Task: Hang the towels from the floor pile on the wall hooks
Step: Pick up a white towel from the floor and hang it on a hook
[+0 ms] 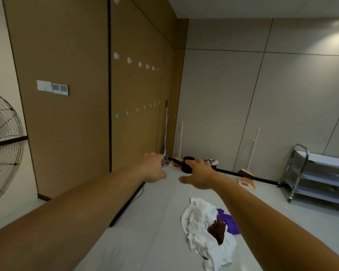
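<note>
A pile of towels lies on the grey floor in front of me: mostly white cloth, with a brown piece and a purple piece showing. Two rows of small white wall hooks run along the brown panel wall on the left, an upper row and a lower row; all hang bare. Both my arms stretch forward above the floor. My left hand and my right hand hold nothing, fingers relaxed, well above and beyond the pile.
A large standing fan is at the far left. Mops, brooms and dustpans lean in the far corner and along the back wall. A metal trolley stands at the right. A light switch panel is on the brown wall.
</note>
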